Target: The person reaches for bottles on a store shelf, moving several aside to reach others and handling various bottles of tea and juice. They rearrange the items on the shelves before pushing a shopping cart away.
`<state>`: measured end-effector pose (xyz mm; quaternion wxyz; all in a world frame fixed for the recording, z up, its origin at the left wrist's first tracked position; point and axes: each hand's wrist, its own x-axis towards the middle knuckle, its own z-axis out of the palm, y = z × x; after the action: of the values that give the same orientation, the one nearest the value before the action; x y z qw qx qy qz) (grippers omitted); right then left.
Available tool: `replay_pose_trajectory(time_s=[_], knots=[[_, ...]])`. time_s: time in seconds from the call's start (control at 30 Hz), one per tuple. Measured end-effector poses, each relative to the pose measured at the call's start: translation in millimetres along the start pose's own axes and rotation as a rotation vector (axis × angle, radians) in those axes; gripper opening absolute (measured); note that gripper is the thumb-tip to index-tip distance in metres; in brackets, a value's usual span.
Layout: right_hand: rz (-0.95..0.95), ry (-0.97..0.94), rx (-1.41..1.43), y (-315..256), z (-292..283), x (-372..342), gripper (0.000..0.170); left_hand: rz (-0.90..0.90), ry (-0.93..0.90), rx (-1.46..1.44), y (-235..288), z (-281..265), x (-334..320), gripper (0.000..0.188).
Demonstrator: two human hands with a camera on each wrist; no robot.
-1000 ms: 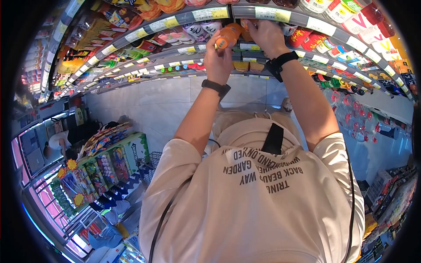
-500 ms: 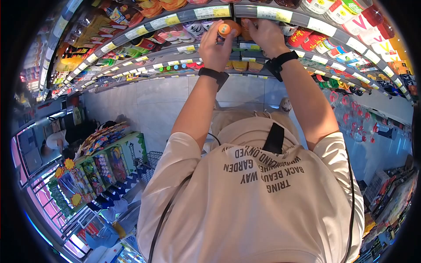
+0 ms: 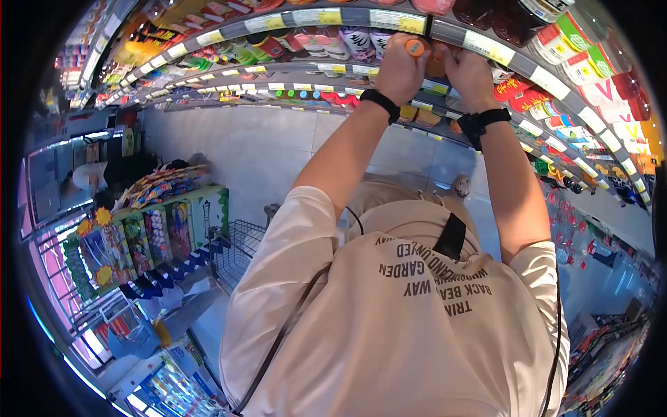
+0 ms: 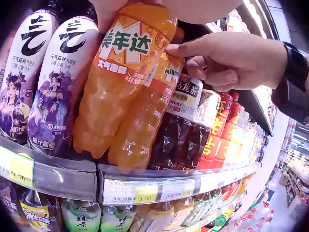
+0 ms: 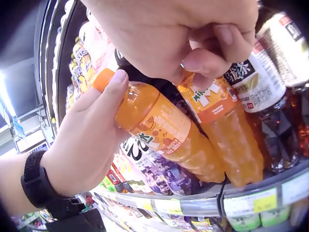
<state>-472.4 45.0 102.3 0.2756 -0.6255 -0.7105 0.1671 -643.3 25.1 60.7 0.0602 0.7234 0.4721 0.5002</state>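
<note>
An orange soda bottle (image 5: 159,123) leans on the front of the shelf, its base at the shelf lip. My left hand (image 5: 89,137) grips it round the neck, thumb beside the orange cap (image 3: 415,48). A second orange soda bottle (image 5: 219,116) stands right beside it, overlapped by the first in the left wrist view. At its top my right hand (image 4: 236,60) has its fingers curled, one fingertip against the bottle's shoulder; the neck is hidden under the hand. Both hands wear black wristbands.
White-and-purple bottles (image 4: 63,82) stand left of the orange ones. Dark tea bottles (image 5: 263,104) and red-labelled bottles (image 4: 224,128) stand to the right. Price tags (image 4: 145,193) line the shelf edge. A wire basket (image 3: 240,247) sits behind to the left.
My left hand has brought the orange soda bottle back from farther out towards the shelf, beside the second one. The right hand stays at its bottle. The head view has shifted, placing both hands further right.
</note>
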Motion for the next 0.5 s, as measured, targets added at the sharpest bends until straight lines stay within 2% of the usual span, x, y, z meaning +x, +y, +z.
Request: replay_pose_trajectory(time_s=[0.1,0.2,0.3,0.4,0.5], knots=[[-0.022,0.022,-0.065,4,3,3,0.061,0.05,-0.002,-0.012,-1,1,5,0.035],[-0.057,0.063,-0.08,9,7,3,0.061,-0.086,-0.055,0.017,3,-4,10,0.033],[-0.066,0.078,-0.078,10,9,3,0.061,-0.038,-0.055,0.05,0,-4,9,0.034],[-0.059,0.066,-0.093,9,8,2,0.061,-0.131,-0.059,-0.019,-2,-9,9,0.035],[-0.048,0.046,-0.107,11,8,3,0.062,-0.116,-0.033,-0.027,-8,-8,8,0.04]])
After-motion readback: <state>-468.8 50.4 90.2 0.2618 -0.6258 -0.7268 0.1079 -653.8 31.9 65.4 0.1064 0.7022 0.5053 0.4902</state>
